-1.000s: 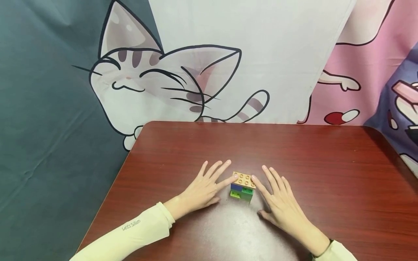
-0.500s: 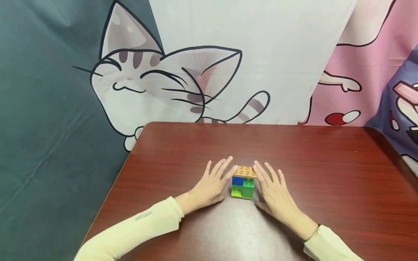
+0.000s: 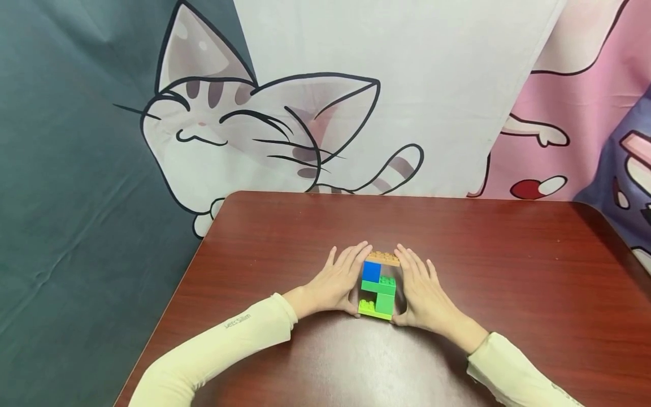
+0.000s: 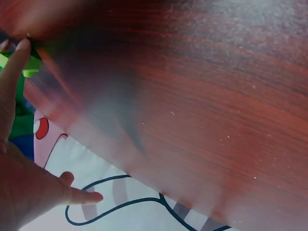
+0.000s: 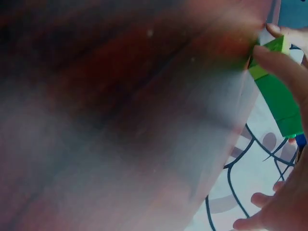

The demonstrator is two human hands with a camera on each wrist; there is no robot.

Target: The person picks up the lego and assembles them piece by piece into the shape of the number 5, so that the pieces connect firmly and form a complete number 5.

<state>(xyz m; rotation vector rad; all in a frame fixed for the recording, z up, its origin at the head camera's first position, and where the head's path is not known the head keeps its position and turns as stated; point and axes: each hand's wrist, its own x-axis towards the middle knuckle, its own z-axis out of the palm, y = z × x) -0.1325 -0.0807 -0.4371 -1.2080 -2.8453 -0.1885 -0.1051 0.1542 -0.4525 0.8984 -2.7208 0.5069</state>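
Observation:
A small stack of toy building blocks stands between my hands in the head view. From the top it has a tan brick [image 3: 384,259], a blue brick [image 3: 372,272], green bricks [image 3: 385,301] and a lime base brick [image 3: 373,311]. My left hand [image 3: 335,285] holds the stack's left side, fingers at the tan brick and thumb low by the lime one. On the right side my right hand [image 3: 424,291] grips it likewise. The left wrist view shows the thumb [image 4: 15,65] at the lime base; green blocks [image 5: 276,98] show beside the right thumb.
A reddish-brown wooden table [image 3: 285,226] lies under the hands, with its far edge beyond the blocks. Behind it hangs a cloth backdrop [image 3: 432,85] printed with a cartoon cat.
Both hands have closed in on the block stack from the sides, thumbs coming to its base. More of the stack's front now shows and less of the tan brick's studded top.

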